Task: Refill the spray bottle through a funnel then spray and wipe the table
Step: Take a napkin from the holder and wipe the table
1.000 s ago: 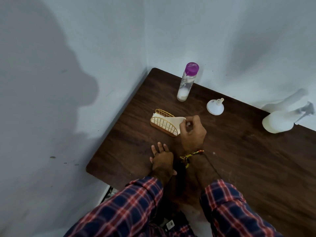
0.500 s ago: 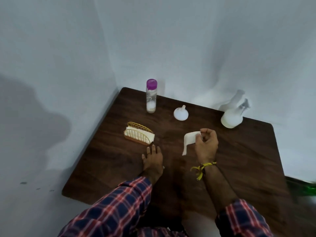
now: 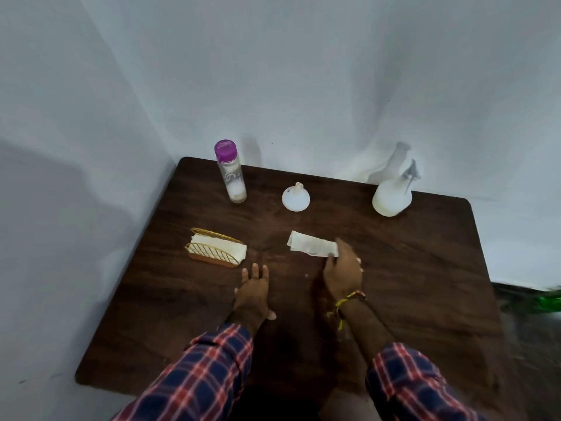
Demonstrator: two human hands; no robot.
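Observation:
A white tissue (image 3: 309, 244) lies flat on the dark wooden table (image 3: 425, 268), and my right hand (image 3: 343, 270) pinches its right end. My left hand (image 3: 253, 288) rests flat on the table, fingers apart, holding nothing. The white spray bottle (image 3: 391, 197) stands at the back right by the wall. A white funnel (image 3: 296, 198) sits upside down, spout up, at the back middle. A clear bottle with a purple cap (image 3: 230, 173) stands at the back left, a little liquid in its bottom.
A gold wire holder (image 3: 215, 252) with more tissues sits left of my left hand. White walls close the table in at the back and left. Something green (image 3: 546, 302) shows past the table's right edge.
My right hand pulled a tissue out of the holder, carried it to the right and laid it down on the table. My left hand stayed flat in place.

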